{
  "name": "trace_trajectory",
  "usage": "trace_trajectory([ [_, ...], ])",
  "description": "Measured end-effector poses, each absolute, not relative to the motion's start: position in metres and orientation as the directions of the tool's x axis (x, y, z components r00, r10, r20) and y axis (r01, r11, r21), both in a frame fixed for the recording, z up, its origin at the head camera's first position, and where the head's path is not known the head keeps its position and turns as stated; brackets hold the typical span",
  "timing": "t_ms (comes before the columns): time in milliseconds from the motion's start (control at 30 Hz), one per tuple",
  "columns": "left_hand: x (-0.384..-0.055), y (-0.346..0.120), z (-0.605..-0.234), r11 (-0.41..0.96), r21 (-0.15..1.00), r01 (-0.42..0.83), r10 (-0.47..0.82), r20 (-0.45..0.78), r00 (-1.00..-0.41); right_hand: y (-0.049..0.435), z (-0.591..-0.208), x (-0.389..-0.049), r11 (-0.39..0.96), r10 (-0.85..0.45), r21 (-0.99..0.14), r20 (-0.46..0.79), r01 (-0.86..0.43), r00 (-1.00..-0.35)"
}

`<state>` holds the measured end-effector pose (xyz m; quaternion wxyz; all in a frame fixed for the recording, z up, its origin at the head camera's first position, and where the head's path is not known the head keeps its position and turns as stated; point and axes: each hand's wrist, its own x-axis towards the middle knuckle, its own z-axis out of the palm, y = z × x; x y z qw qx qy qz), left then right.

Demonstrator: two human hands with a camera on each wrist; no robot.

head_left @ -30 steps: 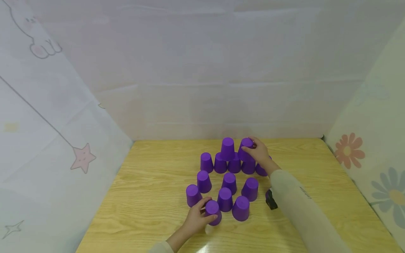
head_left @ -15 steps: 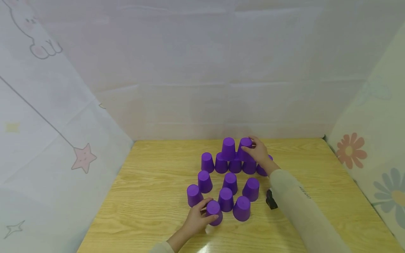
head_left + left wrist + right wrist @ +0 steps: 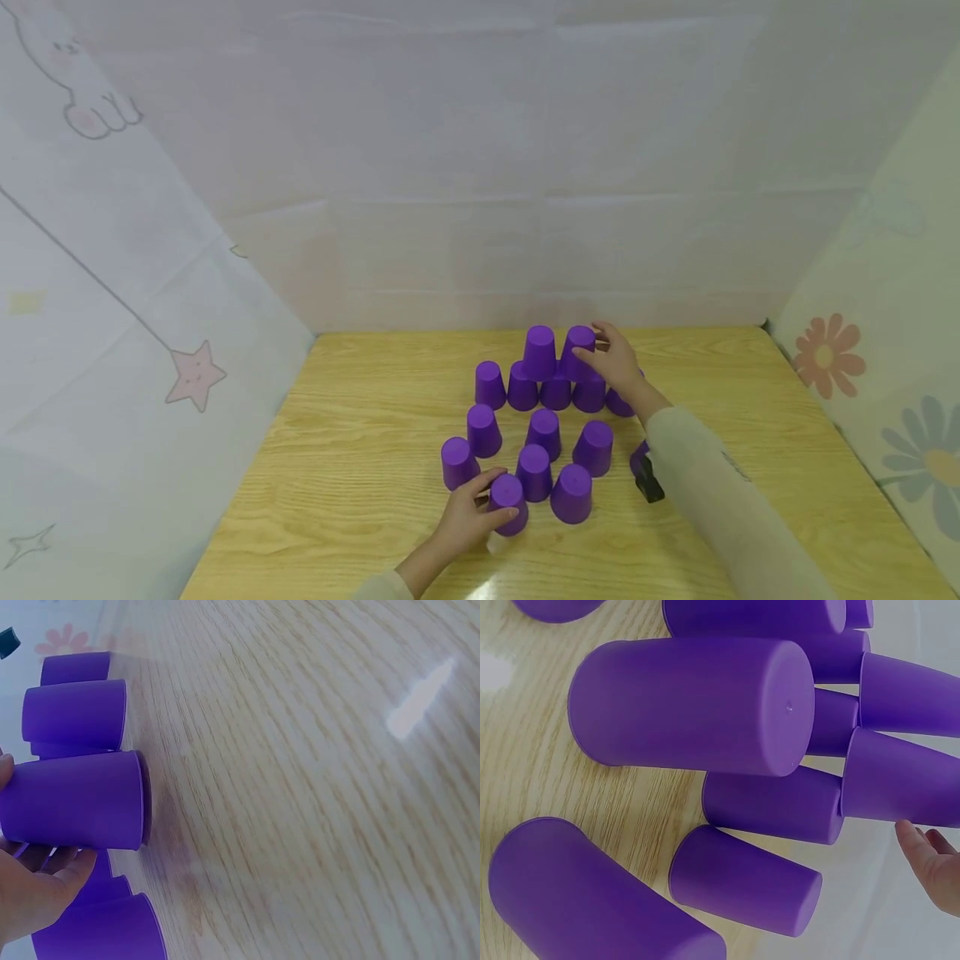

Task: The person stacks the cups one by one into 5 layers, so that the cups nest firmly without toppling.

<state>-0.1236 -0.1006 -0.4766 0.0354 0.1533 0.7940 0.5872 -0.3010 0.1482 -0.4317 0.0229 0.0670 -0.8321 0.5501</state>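
Observation:
Upside-down purple plastic cups stand on the table in the head view. My right hand (image 3: 618,364) holds a cup (image 3: 572,346) on the upper level, thumb in front and fingers behind. That cup rests over the back row, beside another upper cup (image 3: 539,357). In the right wrist view, fingertips meet the lower side of the held cup (image 3: 900,776). My left hand (image 3: 463,518) grips a cup (image 3: 506,502) at the front, thumb and fingers on opposite sides. The left wrist view has this cup (image 3: 75,802) with its rim close to the tabletop.
The back row (image 3: 555,393) of cups supports the upper two. Several single cups stand in front, including one at the left (image 3: 458,464) and one at the right (image 3: 572,496). A small black object (image 3: 648,480) shows by the right sleeve. A patterned backdrop (image 3: 480,250) encloses the table (image 3: 322,467).
The upper cup in my right hand has shifted slightly left, closer to the other upper cup. My left hand and its cup stay almost in place.

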Motion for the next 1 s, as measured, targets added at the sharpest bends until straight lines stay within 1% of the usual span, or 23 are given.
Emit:
trace_trajectory([
  [300,-0.127,-0.103,-0.47,0.295,0.935,0.197,0.313,0.1,-0.944,0.153,-0.43,-0.294,0.368,-0.086,-0.919,0.116,-0.14,-0.989],
  [567,-0.14,-0.112,-0.492,0.324,0.916,0.234,0.358,0.11,-0.927,0.159,-0.432,-0.281,0.349,-0.088,-0.928,0.104,-0.129,-0.991],
  [700,-0.144,-0.114,-0.493,0.305,0.924,0.23,0.379,0.103,-0.92,0.163,-0.435,-0.271,0.339,-0.11,-0.929,0.118,-0.149,-0.987],
  [800,-0.145,-0.116,-0.487,0.299,0.928,0.221,0.396,0.09,-0.914,0.164,-0.437,-0.263,0.337,-0.123,-0.927,0.133,-0.167,-0.983],
  [1000,-0.143,-0.117,-0.455,0.285,0.928,0.241,0.412,0.108,-0.905,0.162,-0.441,-0.25,0.319,-0.161,-0.931,0.131,-0.177,-0.978],
])
